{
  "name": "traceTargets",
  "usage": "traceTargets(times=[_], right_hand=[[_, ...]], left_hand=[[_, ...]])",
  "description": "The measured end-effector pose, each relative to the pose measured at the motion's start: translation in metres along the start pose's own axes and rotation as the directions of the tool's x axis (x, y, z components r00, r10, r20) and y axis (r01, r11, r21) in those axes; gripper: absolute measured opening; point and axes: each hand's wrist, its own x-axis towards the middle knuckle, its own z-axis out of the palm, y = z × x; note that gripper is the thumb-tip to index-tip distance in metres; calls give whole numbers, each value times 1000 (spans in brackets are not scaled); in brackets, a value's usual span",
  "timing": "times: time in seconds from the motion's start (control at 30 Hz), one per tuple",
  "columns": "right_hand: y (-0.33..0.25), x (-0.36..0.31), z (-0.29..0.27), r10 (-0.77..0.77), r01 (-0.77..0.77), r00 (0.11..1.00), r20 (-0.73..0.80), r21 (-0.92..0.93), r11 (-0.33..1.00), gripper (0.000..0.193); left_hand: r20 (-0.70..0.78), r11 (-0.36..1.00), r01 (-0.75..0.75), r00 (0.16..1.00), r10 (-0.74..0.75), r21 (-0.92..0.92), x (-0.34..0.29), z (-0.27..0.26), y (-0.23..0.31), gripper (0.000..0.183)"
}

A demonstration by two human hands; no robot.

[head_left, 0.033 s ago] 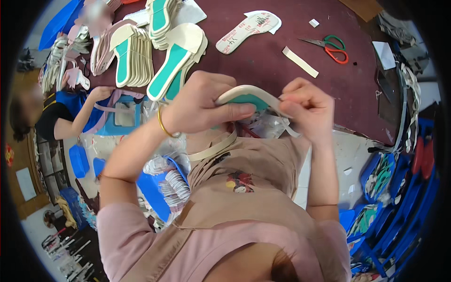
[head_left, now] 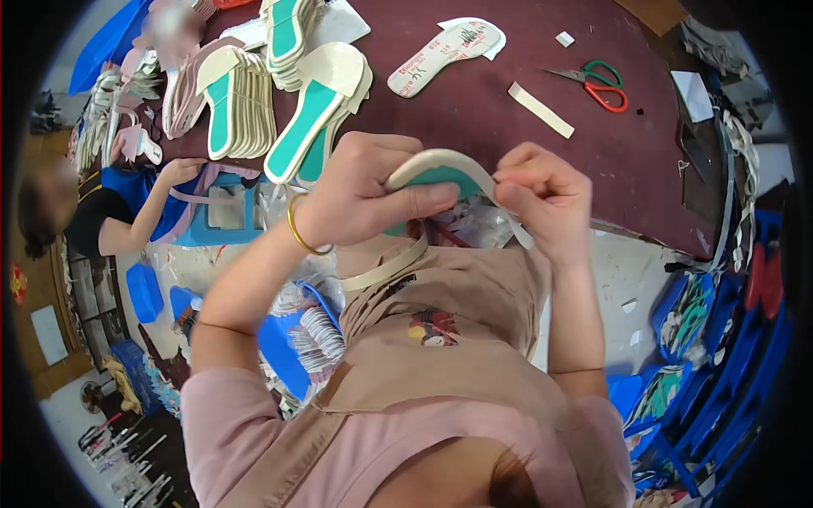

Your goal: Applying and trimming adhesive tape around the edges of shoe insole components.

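My left hand (head_left: 364,186), with a yellow bangle at its wrist, is closed around a shoe insole (head_left: 445,178) with a green face and a cream edging. The insole is bent into an arch, its other end hidden behind the hand. At its right side my right hand (head_left: 544,196) pinches the cream edging strip (head_left: 484,179) between thumb and fingers. The strip's pale tail (head_left: 518,232) hangs below that hand. Another cream strip (head_left: 385,269) lies curved across my lap on the brown apron (head_left: 440,296).
On the dark red table (head_left: 474,118) lie scissors (head_left: 593,83), a printed insole (head_left: 447,57), a loose cream strip (head_left: 540,110) and stacked green-faced insoles (head_left: 241,102). A co-worker's arm (head_left: 152,203) reaches in at left. Blue bins (head_left: 284,347) stand below; blue racks (head_left: 720,398) stand right.
My right hand has shifted slightly left, toward the insole. The insole's edge arches a little higher in my left hand, which keeps its grip.
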Motion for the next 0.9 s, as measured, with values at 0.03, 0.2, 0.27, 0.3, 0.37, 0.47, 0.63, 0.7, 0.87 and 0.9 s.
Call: traceTargets(times=[0.03,0.2,0.27,0.3,0.37,0.47,0.63,0.7,0.87,0.9], right_hand=[[7,-2,8,5,-5,1000,-2,159,987,7],[29,-1,33,59,-34,994,-88,266,963,10],[30,0,32,149,-131,986,-74,204,970,15],[26,3,28,151,-132,985,-77,207,969,15],[21,9,20,286,-288,957,37,95,953,20],[34,-9,22,224,-219,974,20,-156,963,25],[42,-3,37,-115,113,993,37,-635,764,28],[21,12,36,152,-142,988,-14,-447,883,24],[3,16,-2,463,-462,886,12,-71,884,19],[5,8,-4,467,-465,884,13,-70,883,19]], left_hand=[[10,1000,4,1000,-4,-3,-5,6,2,20],[-408,863,33,871,-272,-504,2,50,3,32],[-496,792,-1,780,-381,-611,8,57,6,36],[-492,791,4,781,-384,-611,8,56,1,36],[-369,784,142,822,-433,-604,6,54,-10,38],[-349,802,201,822,-450,-562,7,41,-6,40],[-199,656,107,906,-374,-747,21,35,-42,55],[-230,435,-99,938,-260,-895,29,48,-27,64],[-185,236,-144,970,-161,-961,19,52,-29,68],[-174,42,-172,984,-39,-984,17,48,-35,69]])
